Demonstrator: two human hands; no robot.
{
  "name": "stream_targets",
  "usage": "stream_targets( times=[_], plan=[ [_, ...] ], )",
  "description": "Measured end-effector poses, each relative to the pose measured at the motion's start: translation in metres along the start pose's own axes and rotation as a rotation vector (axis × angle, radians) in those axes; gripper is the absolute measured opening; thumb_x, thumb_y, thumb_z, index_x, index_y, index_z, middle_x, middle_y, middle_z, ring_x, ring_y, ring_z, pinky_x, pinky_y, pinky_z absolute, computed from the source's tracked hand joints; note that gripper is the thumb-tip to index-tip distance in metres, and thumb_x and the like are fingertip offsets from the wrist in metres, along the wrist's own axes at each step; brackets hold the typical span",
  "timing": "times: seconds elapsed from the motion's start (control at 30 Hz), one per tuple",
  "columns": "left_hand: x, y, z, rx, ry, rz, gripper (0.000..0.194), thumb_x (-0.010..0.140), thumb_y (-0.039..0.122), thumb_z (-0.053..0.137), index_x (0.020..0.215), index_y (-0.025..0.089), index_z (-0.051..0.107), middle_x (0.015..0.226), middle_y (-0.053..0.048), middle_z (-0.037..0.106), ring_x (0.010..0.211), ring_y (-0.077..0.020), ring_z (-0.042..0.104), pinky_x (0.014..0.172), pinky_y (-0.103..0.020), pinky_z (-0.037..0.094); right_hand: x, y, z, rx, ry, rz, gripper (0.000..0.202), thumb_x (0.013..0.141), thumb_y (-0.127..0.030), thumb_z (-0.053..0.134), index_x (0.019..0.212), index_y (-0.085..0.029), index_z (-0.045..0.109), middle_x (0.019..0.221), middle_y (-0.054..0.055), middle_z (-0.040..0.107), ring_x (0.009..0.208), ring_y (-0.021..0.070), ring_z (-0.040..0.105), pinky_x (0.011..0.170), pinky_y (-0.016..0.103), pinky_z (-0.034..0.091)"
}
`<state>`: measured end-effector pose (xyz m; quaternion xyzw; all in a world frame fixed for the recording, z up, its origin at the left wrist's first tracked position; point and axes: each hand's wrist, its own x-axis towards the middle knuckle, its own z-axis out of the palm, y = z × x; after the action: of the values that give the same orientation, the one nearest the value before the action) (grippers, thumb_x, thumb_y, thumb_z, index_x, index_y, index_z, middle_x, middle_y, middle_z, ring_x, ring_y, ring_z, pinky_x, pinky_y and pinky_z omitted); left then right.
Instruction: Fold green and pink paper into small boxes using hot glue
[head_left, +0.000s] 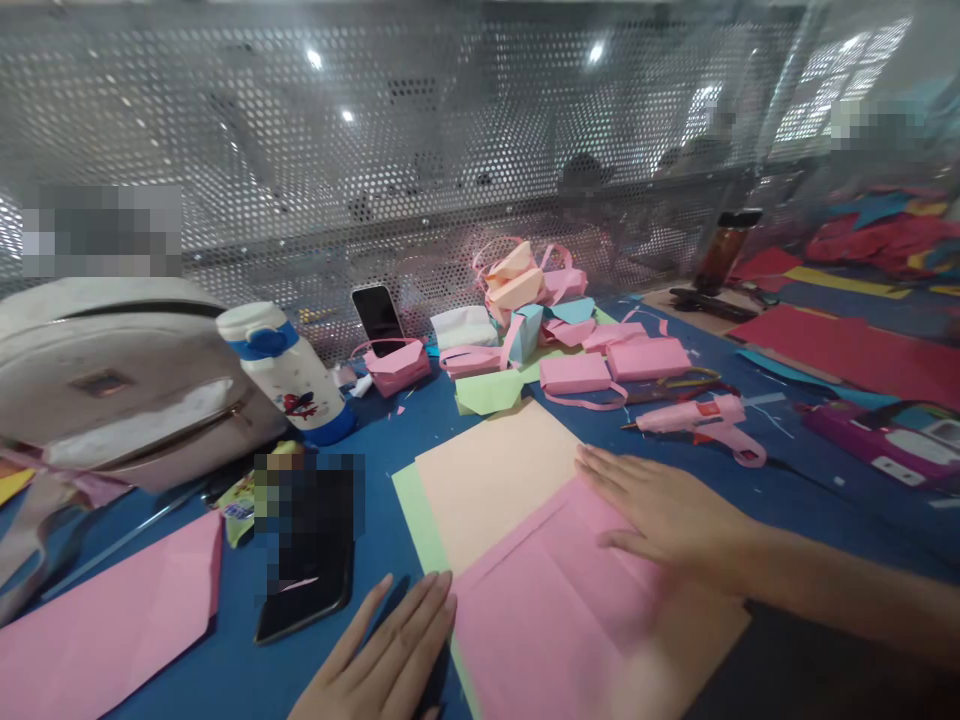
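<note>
A pink sheet of paper (pixel 525 610) with crease lines lies in front of me, over a peach sheet (pixel 487 455) and a light green sheet (pixel 411 495). My right hand (pixel 667 510) rests flat on the pink sheet's upper right part, its fingertips reaching the peach sheet's edge. The fingers are stretched out. At the left edge of the pink sheet is my left hand (pixel 386 650), fingers extended and fingertips touching or close to that edge. Neither hand grasps anything. The near end of the stack is partly blurred.
Beyond the sheets lie several folded paper bags (pixel 574 375) and a pink glue gun (pixel 697 415). To the left are a black phone (pixel 315 570), a water bottle (pixel 289 375), a backpack (pixel 127 390) and another pink sheet (pixel 120 620). A perforated metal panel (pixel 420 130) borders the table.
</note>
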<state>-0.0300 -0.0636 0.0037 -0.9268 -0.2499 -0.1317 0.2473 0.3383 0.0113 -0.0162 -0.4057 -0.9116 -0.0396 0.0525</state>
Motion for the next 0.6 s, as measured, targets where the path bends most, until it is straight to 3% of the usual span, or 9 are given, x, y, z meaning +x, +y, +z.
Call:
stream_targets(
  times=[0.1, 0.2, 0.3, 0.47, 0.53, 0.6],
  plan=[
    [-0.001, 0.000, 0.000, -0.073, -0.017, -0.057, 0.039, 0.098, 0.019, 0.043, 0.133, 0.016, 0.060, 0.133, -0.003, 0.066, 0.126, -0.0152, 0.057, 0.123, -0.031, 0.021, 0.021, -0.013, -0.024, -0.013, 0.034, 0.004, 0.049, 0.099, -0.046, 0.049, 0.128, -0.009, 0.063, 0.134, 0.020, 0.060, 0.125, 0.0322, 0.056, 0.101, 0.047, 0.045],
    [-0.003, 0.002, 0.000, -0.197, -0.071, -0.171, 0.041, 0.097, 0.019, 0.043, 0.137, 0.020, 0.055, 0.134, -0.005, 0.064, 0.126, -0.0172, 0.057, 0.120, -0.035, 0.031, 0.045, -0.027, -0.042, 0.158, -0.002, -0.076, 0.021, 0.096, -0.033, 0.059, 0.107, -0.016, 0.067, 0.111, 0.010, 0.069, 0.104, 0.0249, 0.062, 0.088, 0.038, 0.047],
    [0.000, 0.006, -0.005, -0.315, -0.132, -0.325, 0.043, 0.096, 0.016, 0.046, 0.138, 0.025, 0.053, 0.134, -0.007, 0.061, 0.124, -0.0208, 0.058, 0.113, -0.038, 0.042, 0.061, -0.034, -0.048, 0.368, -0.079, -0.096, 0.022, 0.086, -0.035, 0.073, 0.095, -0.018, 0.062, 0.095, 0.003, 0.066, 0.089, 0.0199, 0.060, 0.073, 0.029, 0.044],
    [0.018, 0.012, -0.018, -0.664, -0.067, -0.487, 0.034, 0.098, 0.015, 0.040, 0.126, 0.023, 0.057, 0.120, -0.011, 0.065, 0.107, -0.0186, 0.066, 0.088, -0.022, 0.056, 0.066, -0.029, -0.050, 0.534, -0.293, -0.025, 0.007, 0.082, -0.019, 0.062, 0.077, -0.019, 0.058, 0.076, -0.003, 0.061, 0.068, 0.0132, 0.054, 0.057, 0.023, 0.032],
    [0.028, 0.013, -0.022, -0.851, -0.037, -0.505, 0.029, 0.101, 0.018, 0.036, 0.116, 0.024, 0.061, 0.110, -0.009, 0.067, 0.100, -0.0181, 0.067, 0.084, -0.023, 0.057, 0.063, -0.020, -0.058, 0.473, -0.276, 0.005, 0.010, 0.080, -0.015, 0.056, 0.071, -0.019, 0.054, 0.069, -0.004, 0.057, 0.061, 0.0119, 0.049, 0.054, 0.024, 0.027],
    [0.038, 0.013, -0.023, -1.022, -0.029, -0.534, 0.027, 0.102, 0.023, 0.037, 0.108, 0.024, 0.063, 0.102, -0.006, 0.069, 0.094, -0.0173, 0.068, 0.082, -0.023, 0.057, 0.057, -0.008, -0.075, 0.363, -0.175, 0.072, 0.014, 0.080, -0.013, 0.050, 0.068, -0.020, 0.047, 0.063, -0.004, 0.052, 0.055, 0.0115, 0.044, 0.052, 0.025, 0.023]
  ],
)
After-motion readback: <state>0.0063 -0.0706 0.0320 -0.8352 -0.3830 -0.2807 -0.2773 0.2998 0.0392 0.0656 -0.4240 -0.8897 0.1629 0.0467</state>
